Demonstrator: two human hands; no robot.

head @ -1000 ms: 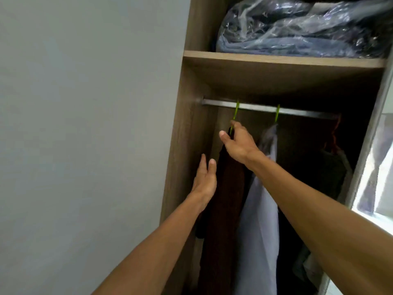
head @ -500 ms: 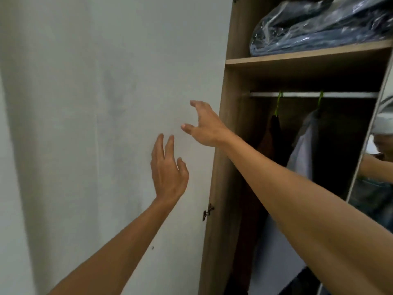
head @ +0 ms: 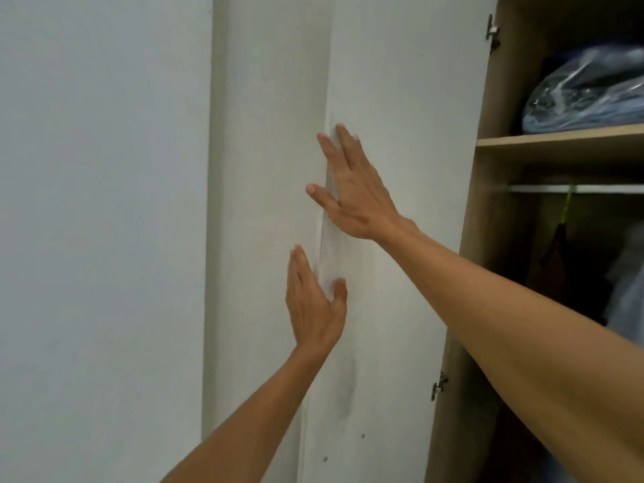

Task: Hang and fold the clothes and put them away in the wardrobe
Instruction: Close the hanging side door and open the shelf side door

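Both hands sit on the white flat-panel wardrobe door, which stands swung out to the left of the open wooden wardrobe. From my seat I read the right hand as laid flat on the door's face, near its free edge, fingers straight and spread, holding nothing. The left hand is just below it, its fingers straight and together, pointing up alongside that edge, with the thumb resting on the door's front face. Neither hand carries any clothing.

The clothes are inside the wardrobe, at the right of my view. A dark reddish-brown garment hangs from a thin green hanger hook on the silver metal rail, and a pale blue-grey garment hangs just to its right, cut off by the frame. Above the rail, a light wooden shelf holds a blue fabric bundle wrapped in clear crinkled plastic. Two small metal hinges join door and carcass. A plain pale grey wall fills the left.
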